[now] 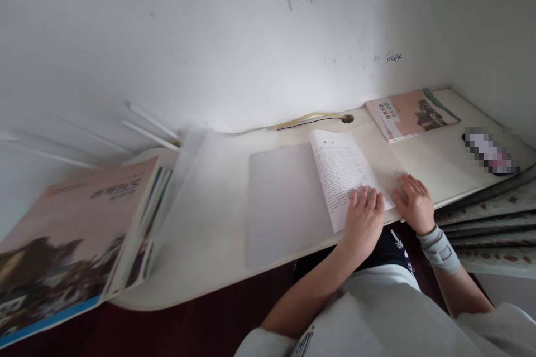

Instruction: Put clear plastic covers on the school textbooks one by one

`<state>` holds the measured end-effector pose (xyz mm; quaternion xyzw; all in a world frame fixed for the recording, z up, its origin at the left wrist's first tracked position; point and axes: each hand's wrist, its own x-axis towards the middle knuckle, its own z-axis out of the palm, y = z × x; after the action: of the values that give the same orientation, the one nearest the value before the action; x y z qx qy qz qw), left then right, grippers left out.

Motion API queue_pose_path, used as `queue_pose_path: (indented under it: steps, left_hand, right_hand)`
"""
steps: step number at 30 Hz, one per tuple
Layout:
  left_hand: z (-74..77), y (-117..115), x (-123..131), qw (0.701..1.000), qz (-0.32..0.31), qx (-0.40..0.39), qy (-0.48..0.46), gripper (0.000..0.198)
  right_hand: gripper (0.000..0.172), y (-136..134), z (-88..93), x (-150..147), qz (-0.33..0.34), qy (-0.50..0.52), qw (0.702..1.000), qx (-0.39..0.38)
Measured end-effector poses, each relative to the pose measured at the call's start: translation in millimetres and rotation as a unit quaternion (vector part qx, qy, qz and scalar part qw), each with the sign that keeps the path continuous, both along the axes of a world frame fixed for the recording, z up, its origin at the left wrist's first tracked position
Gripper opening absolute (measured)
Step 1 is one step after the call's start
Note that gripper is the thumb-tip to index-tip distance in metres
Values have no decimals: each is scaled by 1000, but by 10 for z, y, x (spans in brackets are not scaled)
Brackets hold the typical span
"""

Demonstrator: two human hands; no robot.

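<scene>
An open book (345, 175) lies on the white desk, its printed page facing up. To the left of that page spreads a blank pale grey leaf (285, 201). My left hand (365, 217) rests on the lower part of the printed page, fingers stretched out. Just right of the page, my right hand (414, 203) lies with its palm down and its thumb apart from the fingers, near a faint see-through sheet (389, 163) at the page's edge. Whether the right fingertips press on that sheet or on the desk, I cannot tell. A grey wrist wrap (439, 248) is on my right wrist.
A pink-covered textbook (412, 114) sits at the back right, with a pixelated phone-like object (492, 150) nearer the right edge. A stack of books (79, 234) stands at the left. Cables (310, 118) run along the wall into a desk hole (347, 118). A patterned curtain (494, 223) hangs right.
</scene>
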<state>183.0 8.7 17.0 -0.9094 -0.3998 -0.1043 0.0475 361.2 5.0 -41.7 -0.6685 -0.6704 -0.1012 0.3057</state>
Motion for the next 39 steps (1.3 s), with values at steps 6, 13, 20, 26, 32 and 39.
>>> queue_pose_path:
  steps: [6,13,20,26,32,39]
  left_hand:
    - [71,25,-6,1000,-15,-11,14,31]
    - [4,115,37,998,-57,-10,-3,30]
    - [18,116,39,997,-76,-9,-9,27]
    - [15,173,63,995,-101,-2,-9,28]
    - [-51,87,-56,995,-99,12,2,31]
    - [-40,-36,-463,1000,2,13,11,41]
  right_hand:
    - [34,2,-3,-6,-1,-10,1000,-3]
    - [34,3,12,-7,-1,-13,1000,4]
    - [34,-6,-2,0,0,-8,1000,3]
    - [35,-8,-4,0,4,-3,1000,2]
    - [34,-3,-7,12,6,-18,1000,2]
    - [28,-9,-14,6,-1,-56,998,0]
